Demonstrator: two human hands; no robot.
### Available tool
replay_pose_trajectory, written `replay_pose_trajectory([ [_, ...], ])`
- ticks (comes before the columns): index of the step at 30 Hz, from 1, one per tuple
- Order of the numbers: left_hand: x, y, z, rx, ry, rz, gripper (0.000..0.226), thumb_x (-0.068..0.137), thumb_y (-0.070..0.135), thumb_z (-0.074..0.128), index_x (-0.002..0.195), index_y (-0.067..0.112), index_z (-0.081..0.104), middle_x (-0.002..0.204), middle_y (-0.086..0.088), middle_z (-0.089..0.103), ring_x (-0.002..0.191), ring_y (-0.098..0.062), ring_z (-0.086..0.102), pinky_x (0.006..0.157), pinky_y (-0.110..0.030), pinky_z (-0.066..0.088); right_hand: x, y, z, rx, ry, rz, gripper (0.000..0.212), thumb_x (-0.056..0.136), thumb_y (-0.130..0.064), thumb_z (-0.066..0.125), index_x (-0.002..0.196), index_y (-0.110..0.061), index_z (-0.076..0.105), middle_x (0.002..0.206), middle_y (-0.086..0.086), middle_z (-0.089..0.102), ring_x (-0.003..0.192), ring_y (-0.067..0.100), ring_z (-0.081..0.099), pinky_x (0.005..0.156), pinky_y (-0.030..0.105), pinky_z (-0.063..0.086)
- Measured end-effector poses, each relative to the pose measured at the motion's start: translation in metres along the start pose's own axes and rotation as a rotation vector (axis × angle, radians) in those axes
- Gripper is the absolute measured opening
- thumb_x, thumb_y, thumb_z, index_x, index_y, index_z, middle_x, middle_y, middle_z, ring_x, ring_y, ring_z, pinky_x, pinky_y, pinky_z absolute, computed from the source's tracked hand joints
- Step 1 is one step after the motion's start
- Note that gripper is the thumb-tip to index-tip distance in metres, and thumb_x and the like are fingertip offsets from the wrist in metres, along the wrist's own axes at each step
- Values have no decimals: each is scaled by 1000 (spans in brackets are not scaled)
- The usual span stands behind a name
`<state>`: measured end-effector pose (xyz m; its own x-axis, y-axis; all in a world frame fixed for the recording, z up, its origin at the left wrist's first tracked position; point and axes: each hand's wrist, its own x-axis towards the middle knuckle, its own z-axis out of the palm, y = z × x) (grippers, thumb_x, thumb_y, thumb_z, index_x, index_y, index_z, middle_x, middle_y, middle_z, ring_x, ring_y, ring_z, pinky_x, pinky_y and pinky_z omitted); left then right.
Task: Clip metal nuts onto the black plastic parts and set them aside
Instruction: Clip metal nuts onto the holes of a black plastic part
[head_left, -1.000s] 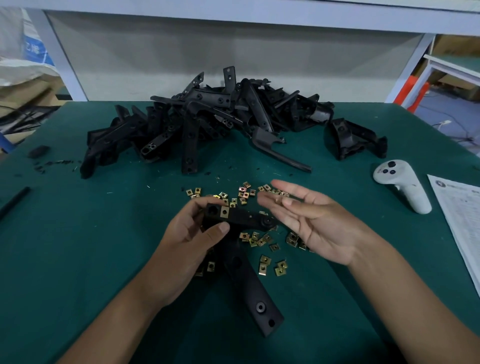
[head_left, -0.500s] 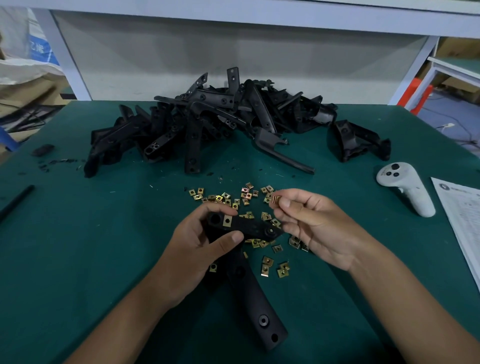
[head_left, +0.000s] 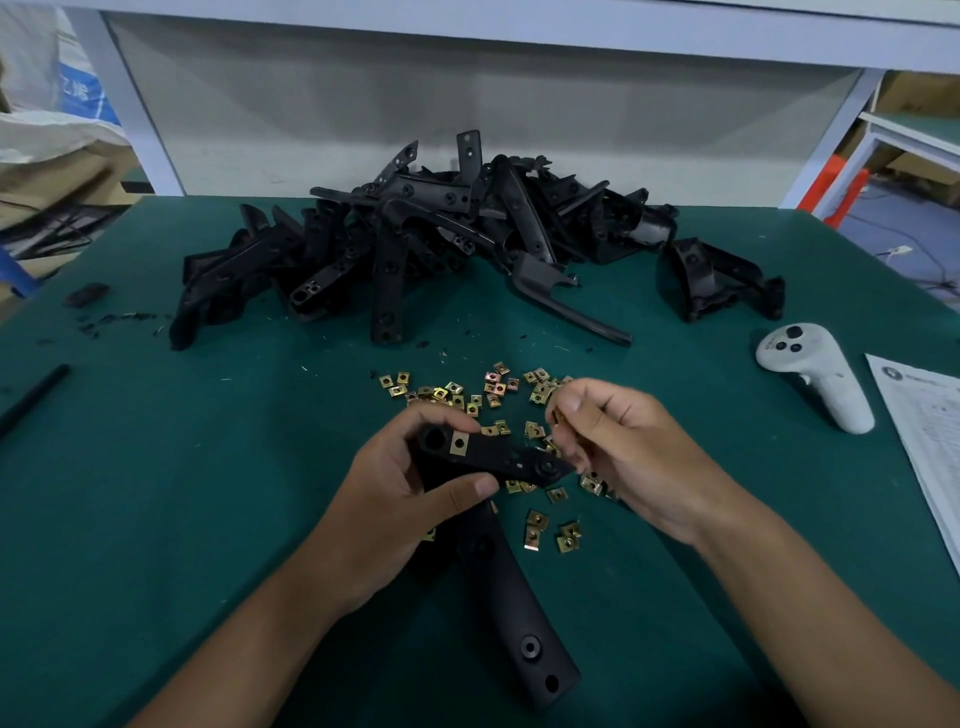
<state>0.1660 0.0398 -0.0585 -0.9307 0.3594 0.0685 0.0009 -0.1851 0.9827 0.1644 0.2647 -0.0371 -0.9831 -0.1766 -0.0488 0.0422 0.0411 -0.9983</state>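
My left hand (head_left: 395, 499) grips a black plastic part (head_left: 493, 460) just above the green table. One brass metal nut (head_left: 459, 443) sits clipped on the part near its left end. My right hand (head_left: 613, 441) is at the part's right tip, fingers curled and pinching a small brass nut (head_left: 560, 415) that is mostly hidden. Several loose nuts (head_left: 467, 392) lie scattered on the table behind and under my hands. A second long black part (head_left: 511, 597) lies flat below my left hand.
A big heap of black plastic parts (head_left: 415, 244) fills the table's far middle, with a separate one (head_left: 722, 280) at the far right. A white controller (head_left: 815, 376) and a printed sheet (head_left: 930, 436) lie right. A black rod (head_left: 31, 397) lies at left.
My right hand went from spread fingers to curled, picking up a nut and bringing it to the part's right end. My left hand kept holding the part.
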Motion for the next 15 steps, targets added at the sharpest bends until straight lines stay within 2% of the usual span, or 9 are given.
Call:
replay_pose_trajectory([
  [2, -1, 0, 3, -24, 2, 5, 34, 68, 5, 81, 97, 13, 65, 82, 4, 65, 72, -9, 64, 65, -19, 55, -1, 0, 3, -24, -21, -27, 18, 97, -35, 61, 87, -28, 73, 74, -11, 64, 67, 2, 56, 66, 21, 47],
  [3, -1, -1, 3, -12, 2, 12, 34, 68, 5, 82, 96, 16, 66, 82, 3, 65, 73, -9, 63, 65, -20, 55, -2, 0, 4, -9, -43, -39, 14, 97, -34, 63, 94, -25, 72, 71, -13, 64, 66, 1, 57, 73, 29, 51],
  [5, -1, -1, 4, 24, -6, 26, 34, 71, 7, 88, 92, 24, 68, 84, 5, 65, 77, -10, 62, 68, -22, 55, -3, 0, 6, -13, -76, -57, 17, 95, -30, 65, 103, -16, 65, 64, -17, 62, 62, -1, 57, 87, 55, 49],
  [6, -1, -2, 4, 34, -9, 28, 34, 71, 8, 89, 91, 27, 68, 85, 5, 66, 77, -10, 62, 69, -23, 55, -4, -1, 5, -46, -84, -65, 17, 94, -29, 65, 102, -14, 64, 64, -17, 63, 62, -1, 58, 87, 58, 49],
  [8, -1, -3, 3, 60, -12, 30, 33, 69, 13, 87, 92, 29, 68, 86, 5, 66, 79, -10, 63, 70, -24, 55, -4, -2, 5, -95, -89, -65, 15, 93, -27, 67, 102, -15, 67, 71, -13, 69, 66, 0, 61, 74, 35, 55],
  [9, -1, -3, 2, 70, -16, 28, 34, 69, 16, 88, 93, 30, 68, 87, 4, 67, 79, -10, 63, 71, -25, 55, -4, -2, 5, -93, -89, -50, 15, 92, -26, 68, 103, -17, 70, 77, -9, 73, 69, 1, 62, 67, 23, 52],
  [10, -1, -3, 2, 69, -19, 25, 34, 68, 19, 88, 93, 30, 68, 87, 5, 67, 79, -10, 63, 71, -25, 55, -4, -3, 5, -89, -85, -35, 16, 90, -27, 69, 104, -20, 73, 83, -6, 75, 73, 2, 64, 64, 18, 50],
  [12, -2, -3, 2, 65, -20, 20, 35, 66, 25, 88, 94, 31, 68, 86, 7, 67, 78, -9, 64, 69, -24, 55, -5, -3, 4, -89, -75, -19, 17, 88, -29, 70, 103, -25, 78, 89, -3, 77, 79, 4, 66, 64, 17, 50],
  [15, -2, -2, 1, 59, -18, 15, 35, 65, 29, 87, 94, 31, 68, 86, 7, 67, 77, -10, 66, 68, -24, 56, -6, -3, 4, -93, -78, -12, 19, 86, -31, 71, 103, -28, 79, 95, 1, 79, 84, 11, 69, 73, 28, 51],
])
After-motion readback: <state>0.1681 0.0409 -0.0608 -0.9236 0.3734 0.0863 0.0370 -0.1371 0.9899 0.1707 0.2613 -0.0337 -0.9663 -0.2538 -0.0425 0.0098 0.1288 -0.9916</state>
